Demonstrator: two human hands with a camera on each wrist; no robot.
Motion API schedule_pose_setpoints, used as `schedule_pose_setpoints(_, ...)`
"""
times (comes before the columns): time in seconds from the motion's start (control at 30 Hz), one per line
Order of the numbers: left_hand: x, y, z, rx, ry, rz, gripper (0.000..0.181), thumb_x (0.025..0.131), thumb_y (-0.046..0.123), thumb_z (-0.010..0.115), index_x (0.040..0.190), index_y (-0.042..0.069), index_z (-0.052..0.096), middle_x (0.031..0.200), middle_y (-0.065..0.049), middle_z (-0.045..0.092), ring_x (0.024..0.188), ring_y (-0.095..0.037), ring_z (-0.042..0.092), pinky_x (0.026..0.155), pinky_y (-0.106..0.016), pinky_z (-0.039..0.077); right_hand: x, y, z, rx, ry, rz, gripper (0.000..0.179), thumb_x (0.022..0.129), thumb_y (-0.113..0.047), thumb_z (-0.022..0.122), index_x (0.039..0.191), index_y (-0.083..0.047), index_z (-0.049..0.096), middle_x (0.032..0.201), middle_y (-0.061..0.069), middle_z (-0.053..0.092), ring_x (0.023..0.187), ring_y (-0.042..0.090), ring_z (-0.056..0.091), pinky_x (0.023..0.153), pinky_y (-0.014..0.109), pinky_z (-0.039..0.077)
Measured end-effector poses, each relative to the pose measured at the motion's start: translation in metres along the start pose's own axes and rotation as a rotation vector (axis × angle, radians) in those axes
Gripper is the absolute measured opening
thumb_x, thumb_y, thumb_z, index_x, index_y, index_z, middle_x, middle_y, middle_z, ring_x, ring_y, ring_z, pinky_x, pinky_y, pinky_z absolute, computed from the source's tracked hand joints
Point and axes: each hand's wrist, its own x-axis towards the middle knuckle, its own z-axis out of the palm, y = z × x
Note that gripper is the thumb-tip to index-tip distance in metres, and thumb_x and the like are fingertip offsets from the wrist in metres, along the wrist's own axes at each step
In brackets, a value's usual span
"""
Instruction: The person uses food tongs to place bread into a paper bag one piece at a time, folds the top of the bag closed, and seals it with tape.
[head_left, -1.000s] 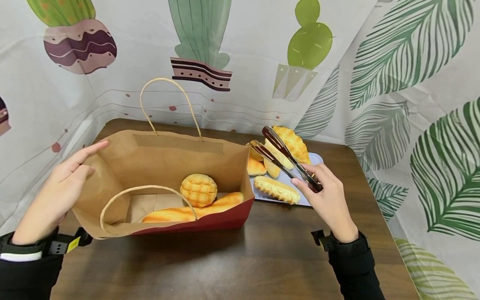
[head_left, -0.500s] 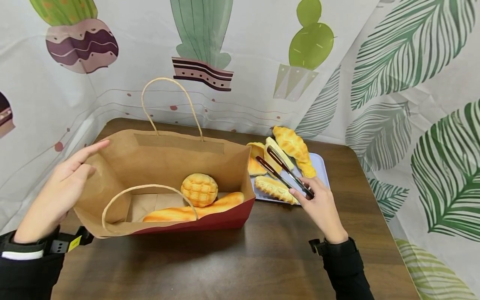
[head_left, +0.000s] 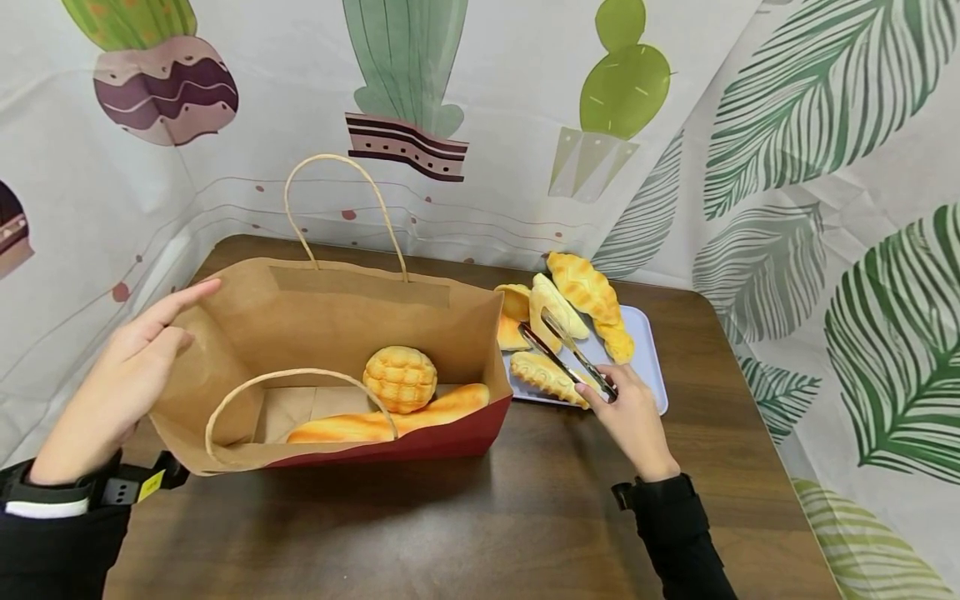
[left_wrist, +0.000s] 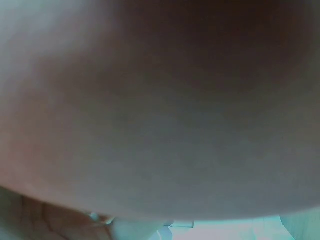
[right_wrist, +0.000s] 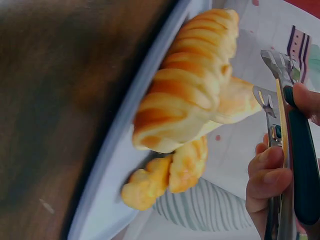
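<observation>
My left hand (head_left: 131, 375) holds the left rim of a brown paper bag (head_left: 360, 325), its index finger stretched along the top edge. Skin fills most of the left wrist view. My right hand (head_left: 626, 412) grips metal serving tongs (head_left: 551, 350) with dark handles, their tips spread above the tray. Below the tongs lies a ridged cream-coloured bread (head_left: 543, 375), seen large in the right wrist view (right_wrist: 185, 85). Beside it on the lilac tray (head_left: 648, 358) are a long pale bun (head_left: 555, 304), a curved golden croissant-like bread (head_left: 588, 296) and orange-topped bread (head_left: 510, 321).
Inside the bag sit a round scored bun (head_left: 400, 379) and a long baguette-like loaf (head_left: 420, 417). Two twisted paper handles (head_left: 337, 158) rise from the bag. The brown wooden table (head_left: 450, 533) backs onto a cloth printed with cacti and leaves (head_left: 510, 108).
My right hand has carried the tongs down and left, lower over the tray. The golden croissant-like bread, partly covered before, now shows fully. My left hand stays at the bag rim.
</observation>
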Motion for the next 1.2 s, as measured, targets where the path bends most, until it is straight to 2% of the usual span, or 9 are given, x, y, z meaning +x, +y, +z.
schedule_pose_setpoints(0.13, 0.0, 0.0, -0.001, 0.0, 0.0, 0.003, 0.06, 0.109, 0.006, 0.03, 0.166, 0.02, 0.041, 0.154, 0.024, 0.041, 0.117, -0.009, 0.029, 0.084, -0.016, 0.021, 0.001, 0.004, 0.008, -0.019, -0.01, 0.022, 0.045, 0.097, -0.019, 0.08, 0.128, 0.012, 0.067, 0.113, 0.026, 0.064, 0.102, 0.042, 0.064, 0.086, 0.057, 0.052)
schedule_pose_setpoints(0.23, 0.0, -0.001, -0.001, -0.003, -0.001, -0.001, 0.06, 0.109, 0.006, 0.03, 0.166, 0.022, 0.041, 0.15, 0.024, 0.042, 0.117, -0.01, 0.03, 0.084, -0.016, 0.021, 0.003, 0.006, 0.014, -0.03, 0.004, 0.027, 0.044, 0.097, -0.019, 0.081, 0.125, 0.011, 0.068, 0.112, 0.027, 0.065, 0.101, 0.043, 0.065, 0.086, 0.058, 0.052)
schedule_pose_setpoints(0.4, 0.0, -0.001, -0.001, -0.004, 0.0, -0.013, 0.06, 0.109, 0.007, 0.029, 0.166, 0.022, 0.041, 0.144, 0.024, 0.043, 0.116, -0.012, 0.03, 0.082, -0.016, 0.022, 0.004, 0.006, 0.023, -0.077, 0.05, 0.001, 0.044, 0.094, -0.02, 0.083, 0.123, 0.011, 0.069, 0.109, 0.025, 0.065, 0.094, 0.043, 0.066, 0.079, 0.058, 0.053)
schedule_pose_setpoints(0.6, 0.0, -0.001, -0.001, 0.003, 0.001, -0.014, 0.06, 0.109, 0.007, 0.03, 0.166, 0.023, 0.041, 0.148, 0.028, 0.041, 0.116, -0.009, 0.03, 0.084, -0.016, 0.021, 0.004, 0.006, 0.029, -0.13, 0.105, -0.028, 0.043, 0.093, -0.02, 0.084, 0.122, 0.009, 0.07, 0.107, 0.024, 0.064, 0.084, 0.044, 0.067, 0.069, 0.058, 0.053)
schedule_pose_setpoints(0.83, 0.0, -0.002, -0.002, 0.008, 0.007, 0.007, 0.06, 0.109, 0.006, 0.032, 0.165, 0.023, 0.042, 0.152, 0.028, 0.041, 0.116, -0.009, 0.029, 0.085, -0.016, 0.021, 0.003, 0.006, 0.031, -0.161, 0.141, -0.045, 0.041, 0.093, -0.019, 0.084, 0.121, 0.009, 0.07, 0.105, 0.023, 0.063, 0.072, 0.043, 0.064, 0.061, 0.056, 0.051)
schedule_pose_setpoints(1.03, 0.0, -0.001, -0.002, 0.017, 0.012, 0.011, 0.06, 0.108, 0.004, 0.034, 0.165, 0.019, 0.042, 0.149, 0.028, 0.041, 0.116, -0.009, 0.029, 0.083, -0.017, 0.02, 0.005, 0.007, 0.033, -0.213, 0.188, -0.126, 0.035, 0.092, -0.016, 0.084, 0.114, 0.008, 0.072, 0.097, 0.021, 0.061, 0.054, 0.034, 0.055, 0.049, 0.049, 0.046)
schedule_pose_setpoints(1.2, -0.001, -0.001, -0.002, 0.017, 0.007, 0.009, 0.059, 0.107, 0.004, 0.034, 0.165, 0.016, 0.042, 0.157, 0.022, 0.04, 0.117, -0.008, 0.028, 0.085, -0.016, 0.02, 0.007, 0.007, 0.032, -0.241, 0.214, -0.168, 0.026, 0.094, -0.012, 0.082, 0.109, 0.007, 0.073, 0.088, 0.018, 0.057, 0.047, 0.026, 0.046, 0.044, 0.043, 0.04)
